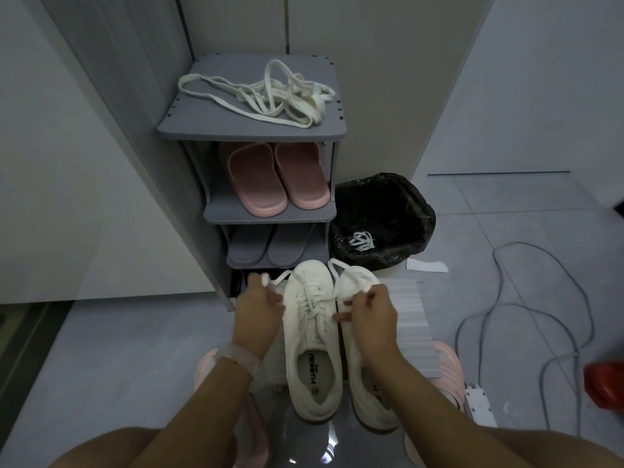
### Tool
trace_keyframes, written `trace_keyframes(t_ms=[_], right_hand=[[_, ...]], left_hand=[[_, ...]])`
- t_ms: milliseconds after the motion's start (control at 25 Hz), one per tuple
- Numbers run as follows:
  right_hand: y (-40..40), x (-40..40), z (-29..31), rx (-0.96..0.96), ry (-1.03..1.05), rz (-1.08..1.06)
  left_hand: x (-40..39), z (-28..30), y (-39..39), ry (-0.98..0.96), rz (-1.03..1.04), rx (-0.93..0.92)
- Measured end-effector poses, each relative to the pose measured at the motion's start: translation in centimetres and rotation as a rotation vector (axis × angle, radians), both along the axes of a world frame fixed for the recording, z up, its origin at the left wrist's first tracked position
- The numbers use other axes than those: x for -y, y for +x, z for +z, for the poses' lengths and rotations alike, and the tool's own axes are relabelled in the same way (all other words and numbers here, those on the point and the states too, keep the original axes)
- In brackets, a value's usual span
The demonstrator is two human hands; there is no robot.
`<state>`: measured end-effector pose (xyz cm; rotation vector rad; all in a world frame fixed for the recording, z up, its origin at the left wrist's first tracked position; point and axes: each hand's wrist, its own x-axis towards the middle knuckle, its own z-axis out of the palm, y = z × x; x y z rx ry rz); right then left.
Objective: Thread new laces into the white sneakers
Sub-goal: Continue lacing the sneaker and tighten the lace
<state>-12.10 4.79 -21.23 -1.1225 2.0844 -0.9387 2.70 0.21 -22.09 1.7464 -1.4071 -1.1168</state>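
Hands [260,300] [369,310] gripping sneaker [312,336] lace [315,304]

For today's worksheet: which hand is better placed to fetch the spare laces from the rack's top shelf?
Probably the left hand: it is nearer the grey rack where the spare laces lie, though both hands hold lace ends.

Home entryway: a grey tiered shoe rack [270,214] holding pink slippers [277,179] at frame centre, a lined waste bin [381,221] just right of it, on a tiled floor [506,214].
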Motion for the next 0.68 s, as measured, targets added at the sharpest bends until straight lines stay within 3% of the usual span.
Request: trace_keyframes(t_ms=[80, 160, 240, 320, 480, 680], right_hand=[[-0.9, 0.4, 1.0, -0.006, -0.004, -0.015], [-1.6, 0.7, 1.9, -0.186, 0.108, 0.119], [-2.0, 1.0, 2.1, -0.310, 0.124, 0.183], [-1.4, 0.9, 1.7, -0.375, 0.066, 0.279], [1.3, 0.3, -0.3, -0.513, 0.233, 0.617], [2.3, 1.1, -1.2, -0.604, 0.283, 0.613]], left_hand=[[0.4, 0.6, 0.5, -0.072, -0.004, 0.162], [0.1, 1.1, 0.9, -0.003, -0.126, 0.427], [-0.2, 1.0, 0.9, 0.014, -0.221, 0.559], [-0.1, 0.6, 0.3, -0.084, -0.321, 0.580], [-0.8, -0.5, -1.2, -0.077, -0.558, 0.614], [-1.2, -1.2, -2.0, -0.119, -0.607, 0.813]])
